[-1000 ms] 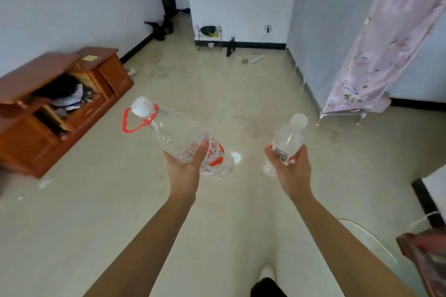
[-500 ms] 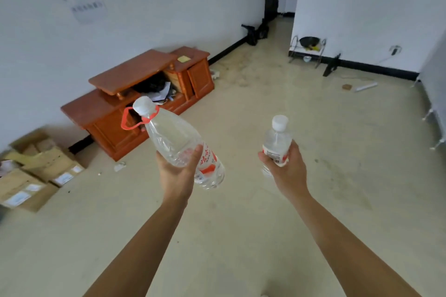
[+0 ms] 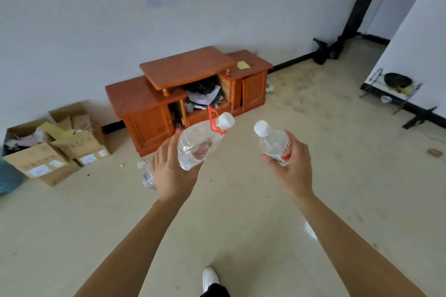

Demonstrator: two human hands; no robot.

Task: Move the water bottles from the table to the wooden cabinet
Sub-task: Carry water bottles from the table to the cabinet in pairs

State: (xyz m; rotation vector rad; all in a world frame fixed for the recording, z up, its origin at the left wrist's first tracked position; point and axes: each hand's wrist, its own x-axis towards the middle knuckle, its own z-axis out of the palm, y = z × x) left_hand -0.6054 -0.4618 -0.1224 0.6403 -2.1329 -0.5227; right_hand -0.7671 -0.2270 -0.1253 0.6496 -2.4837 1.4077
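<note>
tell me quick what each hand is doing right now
Left hand: closed around the large water bottle with the red carry loop.
Right hand: closed around the small water bottle.

Large bottle [image 3: 198, 144] tilted (red loop), small bottle [image 3: 274, 143] tilted; cabinet [image 3: 188, 94] against wall.

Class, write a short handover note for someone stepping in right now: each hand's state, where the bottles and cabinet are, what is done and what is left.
Left hand: closed on the large water bottle with the red carry loop, tilted, cap on.
Right hand: closed on the small water bottle, cap on.
Wooden cabinet: ahead against the wall, across open floor; its top is bare except for a yellow note.
Done: both bottles picked up and in hand.
Left: walk to the cabinet and set both down on it.
</note>
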